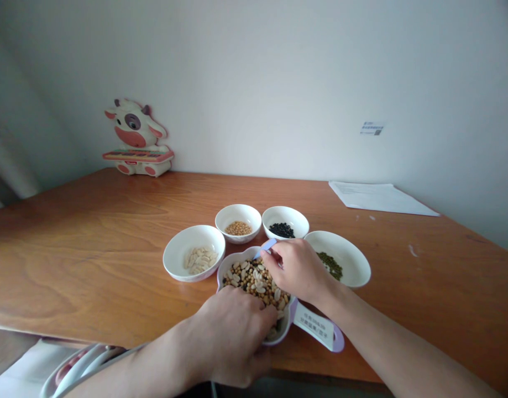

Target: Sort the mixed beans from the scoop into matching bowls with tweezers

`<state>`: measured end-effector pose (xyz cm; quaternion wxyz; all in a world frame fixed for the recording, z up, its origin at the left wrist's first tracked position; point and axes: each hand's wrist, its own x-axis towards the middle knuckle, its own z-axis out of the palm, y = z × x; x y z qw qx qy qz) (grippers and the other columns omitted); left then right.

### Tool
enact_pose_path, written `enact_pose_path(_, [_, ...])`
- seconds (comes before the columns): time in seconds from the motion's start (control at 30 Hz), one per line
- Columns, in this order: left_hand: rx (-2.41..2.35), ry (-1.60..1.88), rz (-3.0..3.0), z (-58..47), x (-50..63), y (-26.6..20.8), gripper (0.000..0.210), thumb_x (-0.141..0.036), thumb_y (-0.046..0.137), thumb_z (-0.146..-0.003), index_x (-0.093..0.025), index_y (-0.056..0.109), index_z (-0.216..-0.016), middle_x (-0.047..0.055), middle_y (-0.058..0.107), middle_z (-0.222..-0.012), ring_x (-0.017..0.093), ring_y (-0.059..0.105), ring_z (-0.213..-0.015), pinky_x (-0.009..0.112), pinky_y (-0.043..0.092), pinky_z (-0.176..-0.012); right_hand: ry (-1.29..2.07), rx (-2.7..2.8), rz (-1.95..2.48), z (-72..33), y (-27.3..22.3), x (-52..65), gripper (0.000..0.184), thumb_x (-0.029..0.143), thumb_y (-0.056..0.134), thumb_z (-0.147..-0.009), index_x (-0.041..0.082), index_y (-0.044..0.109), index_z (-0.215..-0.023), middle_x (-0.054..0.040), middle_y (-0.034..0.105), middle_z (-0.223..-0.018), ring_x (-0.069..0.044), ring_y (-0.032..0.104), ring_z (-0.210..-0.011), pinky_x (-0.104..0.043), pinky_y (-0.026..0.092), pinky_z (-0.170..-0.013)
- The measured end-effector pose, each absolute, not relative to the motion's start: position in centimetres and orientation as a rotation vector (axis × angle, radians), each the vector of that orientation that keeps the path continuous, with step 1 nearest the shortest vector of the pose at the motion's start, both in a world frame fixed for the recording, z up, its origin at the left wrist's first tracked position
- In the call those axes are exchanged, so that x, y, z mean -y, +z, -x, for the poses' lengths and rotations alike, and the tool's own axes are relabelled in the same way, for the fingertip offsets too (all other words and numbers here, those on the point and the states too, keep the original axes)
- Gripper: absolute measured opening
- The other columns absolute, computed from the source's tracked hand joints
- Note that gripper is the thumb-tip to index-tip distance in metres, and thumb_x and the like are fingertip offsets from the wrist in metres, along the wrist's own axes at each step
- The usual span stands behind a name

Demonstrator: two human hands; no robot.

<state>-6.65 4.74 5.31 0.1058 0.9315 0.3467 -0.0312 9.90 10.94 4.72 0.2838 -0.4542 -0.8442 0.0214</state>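
While both hands, left hand (232, 331) and right hand (297, 271), pinch into the mixed beans (254, 281) in the lavender bowl (278, 331) on the table (92, 249), these look light, hard, slippery; fingertip grips suit single beans.

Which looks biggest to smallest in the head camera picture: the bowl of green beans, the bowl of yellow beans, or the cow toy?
1. Round white bowl of green beans: widest.
2. Pink-and-white cow toy: it stands farther back, so this is unsure.
3. Round white bowl of yellow beans: smallest.

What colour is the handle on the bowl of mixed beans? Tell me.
Light purple handle, clearest in the head view.
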Motion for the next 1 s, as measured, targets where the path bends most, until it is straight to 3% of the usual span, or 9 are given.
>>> enact_pose_path(0.67, [-1.024, -0.095, -2.714, 6.7, -4.8, 5.4, 0.018, -0.036, 0.062, -0.074, -0.020, 0.054, -0.077, 0.003, 0.068, -0.078, 0.025, 0.066, -0.065, 0.036, 0.050, -0.055, 0.071, 2.248, 1.213, -10.0, 4.4, -11.0, 0.035, 0.024, 0.053, -0.089, 0.015, 0.054, -0.055, -0.0005, 0.054, -0.050, -0.008, 0.041, -0.045, -0.027, 0.022, -0.050])
enact_pose_path(1.0, [-1.018, -0.128, -2.664, 7.2, -4.7, 6.1, 0.015, -0.032, 0.065, -0.074, -0.021, 0.056, -0.079, 0.004, 0.068, -0.082, 0.024, 0.065, -0.071, 0.036, 0.050, -0.064, 0.062, 2.254, 1.200, -10.0, 4.3, -11.0, 0.034, 0.024, 0.053, -0.087, 0.016, 0.052, -0.054, 0.0003, 0.051, -0.048, -0.008, 0.039, -0.044, -0.027, 0.022, -0.049])
